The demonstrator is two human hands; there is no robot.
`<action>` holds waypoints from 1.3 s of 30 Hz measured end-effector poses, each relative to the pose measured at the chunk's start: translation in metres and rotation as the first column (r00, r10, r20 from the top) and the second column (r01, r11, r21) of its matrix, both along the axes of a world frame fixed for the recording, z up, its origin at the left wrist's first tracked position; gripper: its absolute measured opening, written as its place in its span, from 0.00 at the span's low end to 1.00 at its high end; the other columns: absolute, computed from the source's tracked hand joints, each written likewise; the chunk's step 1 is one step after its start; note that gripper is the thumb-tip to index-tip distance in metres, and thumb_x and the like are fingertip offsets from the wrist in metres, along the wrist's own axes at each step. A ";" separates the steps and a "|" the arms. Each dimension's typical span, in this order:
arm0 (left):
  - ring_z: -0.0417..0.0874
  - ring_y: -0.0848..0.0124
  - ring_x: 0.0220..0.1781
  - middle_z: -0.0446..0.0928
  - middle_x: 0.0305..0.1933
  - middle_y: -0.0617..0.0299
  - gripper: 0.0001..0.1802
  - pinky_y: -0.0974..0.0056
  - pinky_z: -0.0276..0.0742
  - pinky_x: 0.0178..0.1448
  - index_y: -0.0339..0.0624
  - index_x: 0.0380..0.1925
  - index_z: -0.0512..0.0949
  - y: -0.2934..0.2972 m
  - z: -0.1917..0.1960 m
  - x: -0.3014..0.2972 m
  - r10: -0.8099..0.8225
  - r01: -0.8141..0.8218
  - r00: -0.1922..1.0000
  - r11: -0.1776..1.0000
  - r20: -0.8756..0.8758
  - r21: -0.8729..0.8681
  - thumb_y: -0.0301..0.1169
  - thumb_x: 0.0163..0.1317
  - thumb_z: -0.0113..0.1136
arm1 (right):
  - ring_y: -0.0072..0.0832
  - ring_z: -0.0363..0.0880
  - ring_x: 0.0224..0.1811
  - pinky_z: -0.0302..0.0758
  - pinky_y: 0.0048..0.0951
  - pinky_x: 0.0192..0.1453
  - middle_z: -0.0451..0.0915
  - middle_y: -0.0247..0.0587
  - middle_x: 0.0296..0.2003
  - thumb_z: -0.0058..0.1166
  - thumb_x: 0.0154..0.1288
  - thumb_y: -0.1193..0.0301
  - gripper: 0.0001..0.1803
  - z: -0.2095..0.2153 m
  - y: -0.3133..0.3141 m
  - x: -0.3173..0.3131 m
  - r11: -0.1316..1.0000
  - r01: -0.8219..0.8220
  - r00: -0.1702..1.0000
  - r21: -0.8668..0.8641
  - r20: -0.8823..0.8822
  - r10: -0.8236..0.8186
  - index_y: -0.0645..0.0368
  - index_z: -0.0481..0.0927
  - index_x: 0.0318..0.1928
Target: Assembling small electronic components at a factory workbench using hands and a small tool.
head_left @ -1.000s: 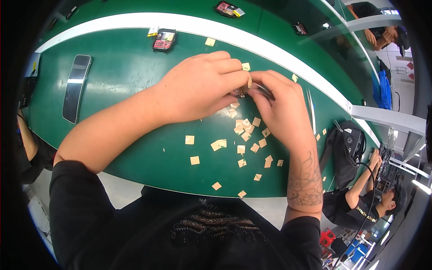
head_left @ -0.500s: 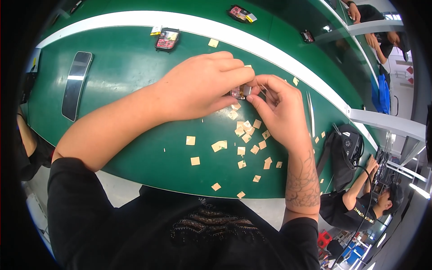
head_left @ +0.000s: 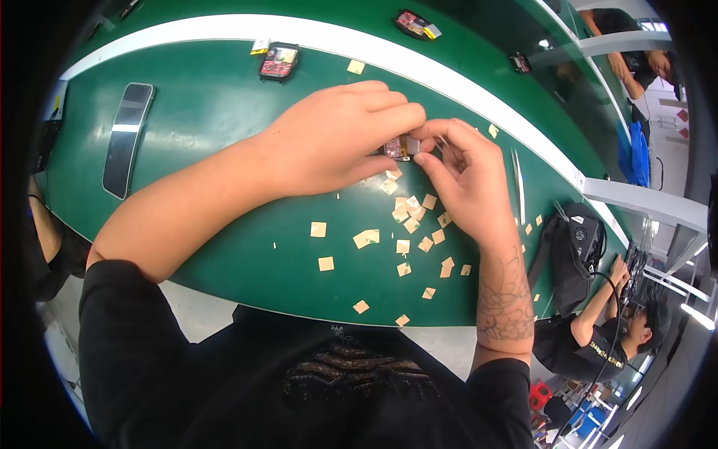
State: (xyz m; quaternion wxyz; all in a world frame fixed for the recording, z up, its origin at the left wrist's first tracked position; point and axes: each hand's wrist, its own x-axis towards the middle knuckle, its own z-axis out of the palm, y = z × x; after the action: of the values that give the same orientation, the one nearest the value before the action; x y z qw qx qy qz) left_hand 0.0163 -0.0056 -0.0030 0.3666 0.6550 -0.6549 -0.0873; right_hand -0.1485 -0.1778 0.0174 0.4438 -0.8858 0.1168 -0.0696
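Note:
A small open electronic device with a reddish circuit board sits between my hands above the green table. My left hand is closed around its left side, the fingers curled over the top and the thumb below. My right hand pinches at its right end, thumb and forefinger by a small silvery part. A thin, light, stick-like thing lies along the right fingers; its kind is unclear. Most of the device is hidden by my fingers. Just below the hands, several cream square stickers are scattered on the table.
A similar opened device lies at the back, another beyond the white divider. A phone-like dark slab rests at left. Tweezers and a black bag are at right. Other people work nearby.
Both hands stay at the same place on the device. The silvery part at its right end has shifted slightly with my right fingertips. The whole view has moved a little.

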 end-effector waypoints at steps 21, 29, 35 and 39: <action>0.84 0.52 0.55 0.84 0.49 0.57 0.25 0.51 0.82 0.58 0.43 0.52 0.79 -0.001 -0.003 -0.001 0.007 -0.007 1.000 1.000 -0.005 -0.027 0.26 0.55 0.79 | 0.16 0.78 0.30 0.73 0.22 0.33 0.85 0.36 0.37 0.68 0.67 0.85 0.15 -0.015 0.002 0.001 0.993 0.066 0.998 0.094 0.014 -0.068 0.66 0.86 0.53; 0.84 0.52 0.54 0.83 0.48 0.56 0.26 0.51 0.82 0.58 0.42 0.52 0.79 -0.003 -0.006 -0.003 0.007 -0.007 1.000 0.999 -0.003 -0.033 0.26 0.55 0.80 | 0.36 0.86 0.32 0.80 0.33 0.38 0.87 0.43 0.32 0.69 0.63 0.81 0.10 0.011 0.012 0.008 0.973 0.104 0.992 -0.206 -0.048 -0.117 0.63 0.90 0.46; 0.83 0.52 0.51 0.82 0.45 0.57 0.24 0.51 0.81 0.57 0.42 0.50 0.79 -0.002 -0.003 -0.002 -0.006 0.007 1.000 0.998 0.005 -0.063 0.26 0.55 0.80 | 0.36 0.89 0.35 0.81 0.33 0.40 0.88 0.44 0.33 0.68 0.62 0.82 0.08 0.005 0.015 0.012 0.962 0.130 0.992 -0.241 0.028 -0.127 0.63 0.88 0.43; 0.83 0.53 0.51 0.80 0.43 0.58 0.22 0.52 0.81 0.56 0.43 0.49 0.80 -0.001 0.000 -0.001 -0.008 0.009 1.000 0.998 0.021 -0.054 0.27 0.55 0.79 | 0.34 0.89 0.35 0.80 0.33 0.39 0.89 0.43 0.35 0.66 0.63 0.83 0.08 0.000 0.016 0.019 0.972 0.144 0.989 -0.184 0.067 -0.134 0.63 0.88 0.42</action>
State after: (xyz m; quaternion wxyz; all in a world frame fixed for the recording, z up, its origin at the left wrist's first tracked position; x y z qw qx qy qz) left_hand 0.0154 -0.0061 -0.0031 0.3772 0.6429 -0.6635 -0.0643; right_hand -0.1295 -0.1617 0.0177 0.3551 -0.9111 0.1596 -0.1351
